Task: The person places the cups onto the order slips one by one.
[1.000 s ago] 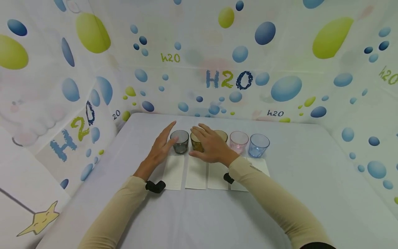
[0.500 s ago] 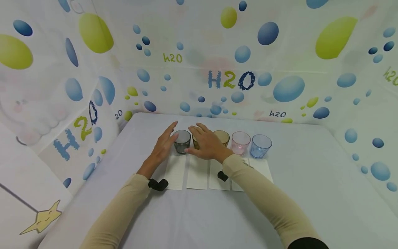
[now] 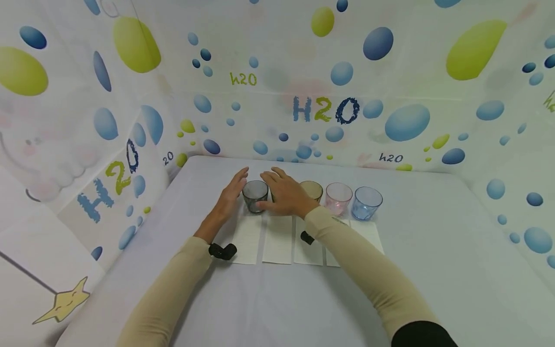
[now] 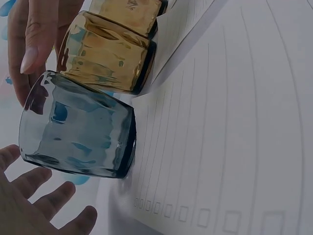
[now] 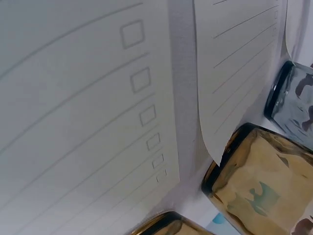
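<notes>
A smoky grey glass [image 3: 256, 193] stands upright between my two hands, at the left end of a row of tumblers. Beside its left side is my left hand [image 3: 226, 198], fingers extended; in the left wrist view these fingers [image 4: 54, 200] spread just off the glass. My right hand [image 3: 287, 193] reaches over from the right, its thumb overlapping the grey glass's front and its fingers stretched behind. It hides most of an amber glass [image 4: 105, 54] in the head view. A second amber glass [image 3: 312, 189] shows partly behind the right wrist.
A pink glass [image 3: 339, 197] and a blue glass [image 3: 367, 203] continue the row to the right. Several lined paper sheets [image 3: 277, 241] lie side by side in front of the glasses on the white-covered table [image 3: 277, 303]. A printed curtain [image 3: 269, 106] hangs behind.
My right hand has moved slightly left, bringing its thumb across the grey glass. My left hand stays beside that glass. The whole head view has shifted a little to the right.
</notes>
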The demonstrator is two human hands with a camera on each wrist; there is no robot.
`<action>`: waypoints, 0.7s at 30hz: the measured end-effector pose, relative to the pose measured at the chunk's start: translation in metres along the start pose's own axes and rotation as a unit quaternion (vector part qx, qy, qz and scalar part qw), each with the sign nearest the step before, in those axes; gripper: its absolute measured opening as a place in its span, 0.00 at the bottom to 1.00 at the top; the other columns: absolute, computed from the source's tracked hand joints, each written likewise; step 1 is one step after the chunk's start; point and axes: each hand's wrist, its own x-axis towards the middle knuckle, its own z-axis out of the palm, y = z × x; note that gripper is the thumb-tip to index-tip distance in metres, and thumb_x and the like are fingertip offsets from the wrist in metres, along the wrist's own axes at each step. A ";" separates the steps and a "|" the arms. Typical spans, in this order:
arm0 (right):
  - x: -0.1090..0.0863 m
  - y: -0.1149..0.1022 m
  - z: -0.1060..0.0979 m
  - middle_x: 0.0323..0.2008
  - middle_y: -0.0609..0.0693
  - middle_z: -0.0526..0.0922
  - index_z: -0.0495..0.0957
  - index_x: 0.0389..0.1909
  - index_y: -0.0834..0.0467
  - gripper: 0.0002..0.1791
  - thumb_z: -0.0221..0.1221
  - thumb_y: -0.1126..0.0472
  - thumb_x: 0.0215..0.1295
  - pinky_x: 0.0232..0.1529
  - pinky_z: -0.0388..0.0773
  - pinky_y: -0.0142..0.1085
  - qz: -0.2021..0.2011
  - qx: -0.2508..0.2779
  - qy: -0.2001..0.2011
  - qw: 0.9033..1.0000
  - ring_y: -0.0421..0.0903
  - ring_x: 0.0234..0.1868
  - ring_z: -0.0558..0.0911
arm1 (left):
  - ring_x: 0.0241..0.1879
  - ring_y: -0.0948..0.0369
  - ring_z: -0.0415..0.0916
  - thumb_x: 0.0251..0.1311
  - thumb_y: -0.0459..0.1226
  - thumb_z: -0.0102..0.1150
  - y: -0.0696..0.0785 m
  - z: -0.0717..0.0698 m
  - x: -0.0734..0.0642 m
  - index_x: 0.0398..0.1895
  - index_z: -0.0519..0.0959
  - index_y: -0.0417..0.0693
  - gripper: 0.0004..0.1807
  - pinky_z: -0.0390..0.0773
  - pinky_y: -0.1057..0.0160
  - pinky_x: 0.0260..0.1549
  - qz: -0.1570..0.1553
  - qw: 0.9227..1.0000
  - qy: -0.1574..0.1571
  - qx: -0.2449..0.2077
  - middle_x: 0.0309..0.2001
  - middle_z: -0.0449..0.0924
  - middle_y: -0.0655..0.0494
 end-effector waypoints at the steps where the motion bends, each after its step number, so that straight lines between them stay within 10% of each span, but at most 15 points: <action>1: 0.001 -0.001 0.001 0.75 0.56 0.65 0.60 0.76 0.62 0.48 0.56 0.32 0.69 0.76 0.58 0.49 0.001 0.001 -0.003 1.000 0.57 0.78 0.56 | 0.79 0.42 0.45 0.81 0.50 0.27 0.000 0.000 0.000 0.83 0.47 0.52 0.32 0.52 0.33 0.71 -0.002 1.000 -0.004 0.001 0.80 0.48 0.41; 21: 0.021 -0.010 0.010 0.73 0.57 0.69 0.63 0.76 0.59 0.47 0.51 0.28 0.69 0.76 0.57 0.50 0.052 -0.023 -0.064 0.996 0.56 0.78 0.58 | 0.77 0.37 0.46 0.79 0.50 0.19 -0.001 0.001 0.004 0.83 0.43 0.52 0.33 0.46 0.28 0.71 -0.030 0.994 -0.013 -0.101 0.80 0.45 0.37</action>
